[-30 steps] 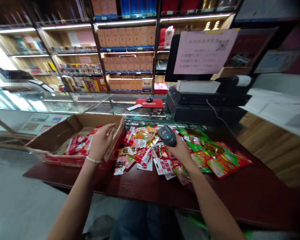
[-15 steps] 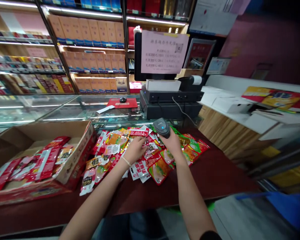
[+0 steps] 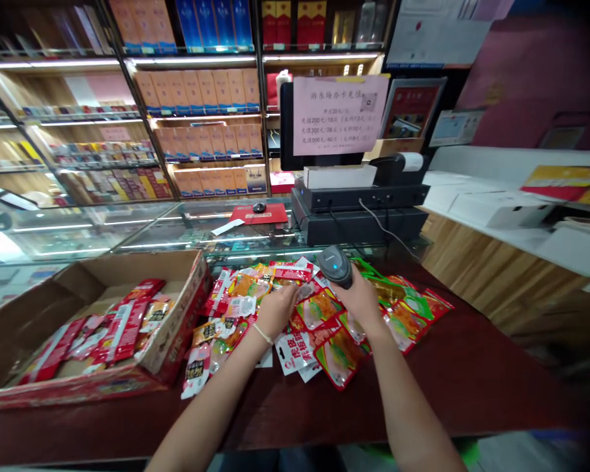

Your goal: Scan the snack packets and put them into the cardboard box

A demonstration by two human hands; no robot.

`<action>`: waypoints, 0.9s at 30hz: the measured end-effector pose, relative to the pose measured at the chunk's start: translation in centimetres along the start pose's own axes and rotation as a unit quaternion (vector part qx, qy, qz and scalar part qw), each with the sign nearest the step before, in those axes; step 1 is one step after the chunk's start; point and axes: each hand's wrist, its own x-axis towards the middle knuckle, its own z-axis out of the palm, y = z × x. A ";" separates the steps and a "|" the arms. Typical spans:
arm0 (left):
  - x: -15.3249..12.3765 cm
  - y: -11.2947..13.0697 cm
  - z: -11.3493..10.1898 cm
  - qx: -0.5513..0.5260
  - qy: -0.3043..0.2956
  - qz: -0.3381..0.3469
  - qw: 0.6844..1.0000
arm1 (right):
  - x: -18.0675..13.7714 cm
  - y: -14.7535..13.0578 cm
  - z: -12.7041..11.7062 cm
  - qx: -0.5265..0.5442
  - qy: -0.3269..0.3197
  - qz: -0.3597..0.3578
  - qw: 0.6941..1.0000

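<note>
My right hand (image 3: 361, 303) is wrapped round the grip of a dark barcode scanner (image 3: 335, 265), which shows a small blue light and is held above the pile. To its left, my left hand (image 3: 276, 311) has its fingers drawn together at the edge of a red-rimmed snack packet (image 3: 319, 308) with a clear green and orange front. Below the hands lie a white and red snack packet (image 3: 294, 354) and another red-rimmed packet (image 3: 341, 357). Several more packets spread under and around both hands, partly hidden by them.
A cardboard box (image 3: 189, 308) holding red packets stands at the left. Behind the pile are a till (image 3: 364, 223) with a hanging cable, a monitor bearing a pink sign (image 3: 339, 115), and a mouse (image 3: 259, 208) on a red mat. Shelves of boxed goods line the back.
The view has shifted, so everything sits further right and lower. My left fingers have closed up, and a red-rimmed packet now shows beside them. My right hand keeps hold of the scanner.
</note>
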 end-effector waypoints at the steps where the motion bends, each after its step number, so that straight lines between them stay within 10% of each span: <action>1: -0.2 -0.1 -1.0 -0.003 0.029 -0.010 1.000 | -0.1 -0.2 0.2 0.005 -0.004 -0.003 1.000; 8: 0.1 -2.6 -5.6 -0.121 0.239 -0.117 0.956 | -1.9 -2.8 1.8 -0.027 -0.076 -0.027 0.996; 21: 0.8 -2.7 -5.2 -0.568 0.196 -0.188 0.777 | -3.8 -4.5 4.0 -0.067 -0.215 -0.148 0.963; 27: 1.0 -3.2 -5.1 -0.602 0.196 -0.183 0.752 | -4.1 -5.2 4.1 -0.068 -0.237 -0.155 0.957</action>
